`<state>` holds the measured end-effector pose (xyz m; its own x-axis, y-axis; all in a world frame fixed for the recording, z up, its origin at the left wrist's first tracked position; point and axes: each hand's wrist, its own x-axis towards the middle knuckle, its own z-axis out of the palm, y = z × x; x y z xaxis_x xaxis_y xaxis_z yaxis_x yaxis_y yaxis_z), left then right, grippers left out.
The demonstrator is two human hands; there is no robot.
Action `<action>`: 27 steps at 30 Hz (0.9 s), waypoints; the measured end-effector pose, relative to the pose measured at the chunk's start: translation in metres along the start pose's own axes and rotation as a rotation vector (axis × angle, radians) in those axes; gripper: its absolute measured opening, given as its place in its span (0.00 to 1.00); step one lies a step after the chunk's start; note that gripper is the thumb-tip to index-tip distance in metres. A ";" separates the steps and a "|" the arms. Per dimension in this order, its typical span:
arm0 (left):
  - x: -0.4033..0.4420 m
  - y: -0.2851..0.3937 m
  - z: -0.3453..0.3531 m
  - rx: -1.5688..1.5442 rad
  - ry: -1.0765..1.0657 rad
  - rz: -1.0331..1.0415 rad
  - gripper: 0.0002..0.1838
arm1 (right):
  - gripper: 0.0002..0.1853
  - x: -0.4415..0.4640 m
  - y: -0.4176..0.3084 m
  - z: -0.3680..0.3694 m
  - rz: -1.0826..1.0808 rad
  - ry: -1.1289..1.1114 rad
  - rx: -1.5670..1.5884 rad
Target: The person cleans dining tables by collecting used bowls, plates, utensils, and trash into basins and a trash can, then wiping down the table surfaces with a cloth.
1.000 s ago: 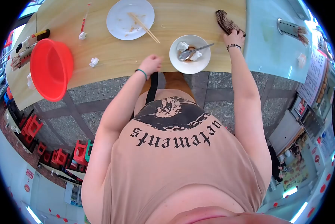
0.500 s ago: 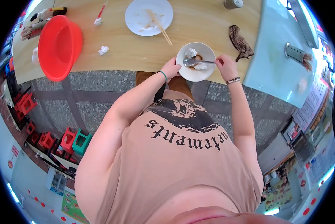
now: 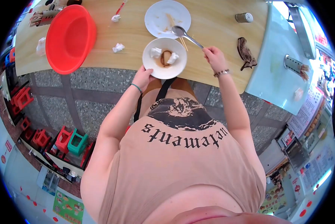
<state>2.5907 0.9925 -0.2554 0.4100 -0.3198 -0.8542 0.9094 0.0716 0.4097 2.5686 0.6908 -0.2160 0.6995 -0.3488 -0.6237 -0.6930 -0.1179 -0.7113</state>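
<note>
My left hand (image 3: 143,77) grips the near left rim of a small white bowl (image 3: 179,66), thumb on top. Inside the bowl are two crumpled tissues (image 3: 172,58) and some brown sauce (image 3: 162,59). Pinched by its handle end in my right hand (image 3: 214,58) is a metal spoon (image 3: 191,39), held clear of the bowl. The spoon's head lies over a larger white plate (image 3: 152,22) that carries brown food scraps. Chopsticks (image 3: 183,43) rest across this plate, partly hidden by the spoon.
A red plastic basin (image 3: 54,41) stands at the table's left, near a chopstick holder (image 3: 48,17). Crumpled tissue (image 3: 118,47) lies between basin and bowl. A dark striped cloth (image 3: 245,54) and a shaker (image 3: 244,17) are on the right, beside a pale blue table (image 3: 266,69).
The spoon has come out of the bowl and up over the plate in my right hand. My left hand has shifted the bowl leftward, closer to the plate.
</note>
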 end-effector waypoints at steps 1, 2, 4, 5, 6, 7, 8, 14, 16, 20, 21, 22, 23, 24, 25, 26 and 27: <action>-0.001 0.004 -0.008 -0.021 0.036 0.011 0.19 | 0.11 0.014 0.003 0.013 0.013 -0.039 0.077; 0.001 0.006 -0.016 -0.051 0.048 0.033 0.19 | 0.11 0.021 -0.001 0.025 0.024 -0.078 0.155; 0.013 0.010 -0.032 -0.073 0.055 0.064 0.19 | 0.10 0.028 -0.009 0.047 0.010 -0.136 0.155; 0.018 0.011 -0.042 -0.093 0.069 0.092 0.18 | 0.10 0.029 -0.013 0.059 -0.001 -0.197 0.159; 0.023 0.013 -0.051 -0.099 0.075 0.091 0.18 | 0.10 0.029 -0.016 0.071 0.001 -0.205 0.155; 0.027 0.016 -0.056 -0.111 0.074 0.095 0.19 | 0.10 0.027 -0.017 0.080 -0.008 -0.213 0.100; 0.029 0.019 -0.061 -0.122 0.071 0.100 0.19 | 0.09 0.025 -0.018 0.088 -0.019 -0.219 0.044; 0.029 0.032 -0.081 -0.170 0.096 0.075 0.19 | 0.08 0.032 -0.025 0.115 0.018 -0.277 0.099; 0.024 0.034 -0.088 -0.204 0.086 0.076 0.19 | 0.08 0.040 -0.024 0.117 0.052 -0.261 0.193; 0.023 0.032 -0.101 -0.237 0.092 0.077 0.18 | 0.08 0.049 -0.022 0.110 0.046 -0.079 0.280; 0.023 0.031 -0.106 -0.242 0.113 0.090 0.18 | 0.08 0.053 -0.024 0.118 0.032 -0.097 0.206; 0.024 0.029 -0.109 -0.224 0.118 0.075 0.18 | 0.08 0.054 -0.034 0.133 0.026 -0.128 0.211; 0.026 0.025 -0.115 -0.207 0.120 0.055 0.18 | 0.10 0.051 -0.049 0.149 -0.055 -0.160 0.133; 0.029 0.020 -0.122 -0.194 0.072 0.064 0.18 | 0.11 0.047 -0.065 0.161 -0.135 -0.184 0.055; 0.025 0.022 -0.122 -0.196 0.083 0.069 0.18 | 0.13 0.043 -0.086 0.179 -0.209 -0.219 -0.013; 0.019 0.025 -0.118 -0.222 0.090 0.077 0.18 | 0.14 0.037 -0.108 0.202 -0.283 -0.246 -0.081; 0.013 0.026 -0.116 -0.246 0.092 0.082 0.18 | 0.15 0.037 -0.124 0.224 -0.298 -0.294 -0.104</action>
<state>2.6283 1.0994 -0.2930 0.4772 -0.2173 -0.8515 0.8580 0.3248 0.3979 2.7195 0.9004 -0.2232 0.8814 -0.0077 -0.4723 -0.4565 -0.2715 -0.8473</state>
